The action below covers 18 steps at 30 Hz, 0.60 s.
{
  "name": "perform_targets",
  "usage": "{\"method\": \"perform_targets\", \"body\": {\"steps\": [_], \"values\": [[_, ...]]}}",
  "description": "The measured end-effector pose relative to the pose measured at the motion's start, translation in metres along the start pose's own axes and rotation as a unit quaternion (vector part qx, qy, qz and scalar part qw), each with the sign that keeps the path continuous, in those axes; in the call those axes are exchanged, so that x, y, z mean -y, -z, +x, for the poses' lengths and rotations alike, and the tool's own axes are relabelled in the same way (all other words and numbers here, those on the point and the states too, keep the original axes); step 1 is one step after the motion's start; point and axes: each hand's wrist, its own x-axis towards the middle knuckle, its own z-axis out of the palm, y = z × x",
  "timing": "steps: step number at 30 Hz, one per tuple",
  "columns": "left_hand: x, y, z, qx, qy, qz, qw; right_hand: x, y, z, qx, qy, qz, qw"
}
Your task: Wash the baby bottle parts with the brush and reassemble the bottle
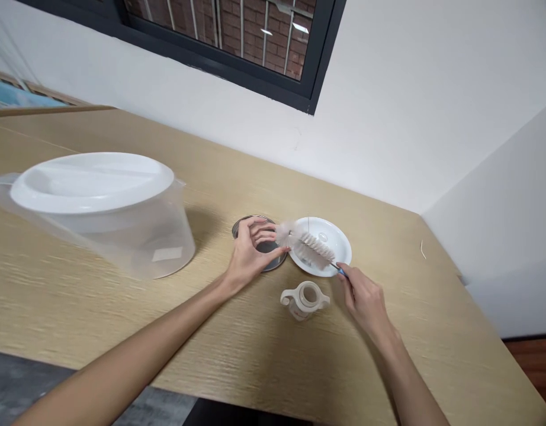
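Note:
My right hand (364, 296) grips the blue handle of a bottle brush (316, 251), which points left over a white plate (343, 236). White bristles cover the brush, with a fuller tuft at its tip. Close to that tuft is my left hand (253, 251), its fingers curved and the thumb apart, holding nothing; whether it touches the bristles I cannot tell. Under the left hand lies a dark round metal dish (273, 262), partly covered. A small cream bottle (305, 302) with two side handles and an uncapped mouth stands nearer me, between my forearms.
On the left of the wooden table (202, 349) stands a large translucent pitcher (122, 236) with a white lid (90, 183). A thin pale strip (423, 249) lies at the right. Behind are a white wall (388, 118) and a barred window (228, 35).

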Motion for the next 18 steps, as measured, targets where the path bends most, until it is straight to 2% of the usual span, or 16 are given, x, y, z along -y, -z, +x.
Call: {"method": "perform_targets", "body": {"steps": [2, 5, 7, 11, 13, 16, 18], "values": [[0.000, -0.001, -0.001, -0.003, 0.006, -0.007, 1.000, -0.004, 0.002, 0.001, 0.001, -0.031, -0.027, 0.999], [0.000, -0.001, 0.000, -0.005, 0.023, -0.034, 0.999, -0.010, 0.005, 0.001, -0.057, -0.079, -0.044, 0.994], [0.000, 0.000, 0.002, 0.001, 0.037, -0.053, 0.998, -0.008, 0.006, 0.000, -0.082, -0.069, -0.024, 0.994], [0.000, -0.001, 0.004, 0.019, 0.048, -0.077, 0.996, -0.002, 0.003, -0.001, -0.023, -0.008, 0.002, 1.000], [-0.002, -0.002, 0.004, 0.028, 0.049, -0.084, 0.995, -0.004, 0.003, 0.000, -0.016, -0.023, -0.016, 0.999], [-0.004, -0.003, 0.003, 0.032, 0.045, -0.090, 0.994, -0.012, 0.004, -0.001, -0.065, -0.069, -0.031, 0.995], [-0.006, -0.003, 0.001, 0.036, 0.045, -0.087, 0.995, -0.014, 0.004, -0.002, -0.091, -0.070, -0.018, 0.993]]}}
